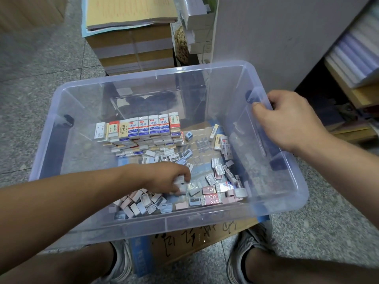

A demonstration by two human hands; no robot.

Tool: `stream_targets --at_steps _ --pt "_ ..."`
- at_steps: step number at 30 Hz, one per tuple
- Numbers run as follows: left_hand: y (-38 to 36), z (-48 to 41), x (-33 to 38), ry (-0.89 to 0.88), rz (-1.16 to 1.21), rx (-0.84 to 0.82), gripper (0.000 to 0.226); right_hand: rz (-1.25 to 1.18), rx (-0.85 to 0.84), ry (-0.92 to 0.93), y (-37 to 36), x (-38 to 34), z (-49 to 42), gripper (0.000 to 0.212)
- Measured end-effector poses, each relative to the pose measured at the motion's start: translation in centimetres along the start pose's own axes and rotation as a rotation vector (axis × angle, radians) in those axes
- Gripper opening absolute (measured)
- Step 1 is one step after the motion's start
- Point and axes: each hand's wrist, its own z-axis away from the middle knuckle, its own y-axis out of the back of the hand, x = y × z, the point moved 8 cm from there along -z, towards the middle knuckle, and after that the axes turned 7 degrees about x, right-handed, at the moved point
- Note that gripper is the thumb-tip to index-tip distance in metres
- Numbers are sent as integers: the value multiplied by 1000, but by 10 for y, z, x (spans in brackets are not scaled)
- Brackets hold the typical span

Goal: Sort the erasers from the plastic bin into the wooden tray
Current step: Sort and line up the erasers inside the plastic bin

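Your left hand (164, 178) is down inside the plastic bin (143, 75), close to its front wall. Its fingers are curled around a small white piece (181, 184) from the loose pile, which is too blurred to identify as an eraser. Your right hand (287, 119) grasps the bin's right rim, thumb hooked over the edge and fingers wrapped around the outside.

The stacked erasers (143, 130) sit on the bin's floor toward the back, left of centre, in stepped rows. The top row stands upright with its sleeves facing you. Four blue-and-white sleeves read "考试" with "2B" beneath, and the red-and-white sleeve at the row's right end also shows "2B". Loose pieces (211, 191) in pink, white and pale blue are scattered across the front of the floor and toward the right wall, where a few sleeved erasers (223, 146) lean.

The bin rests on a cardboard box (184, 238) with black handwritten characters that cannot be read. Beyond the bin's far edge stands a stack of wrapped paper (133, 44).
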Motion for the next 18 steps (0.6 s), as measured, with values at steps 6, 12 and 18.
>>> stream_targets --at_steps 6,12,18 --pt "23 -3 0 110 410 112 37 -9 -3 -10 0 -2 1 36" --pt "59 -25 24 198 925 348 28 0 1 -30 0 -1 1 36" --pt "82 -75 33 302 838 663 26 -15 -6 -25 0 0 0 37"
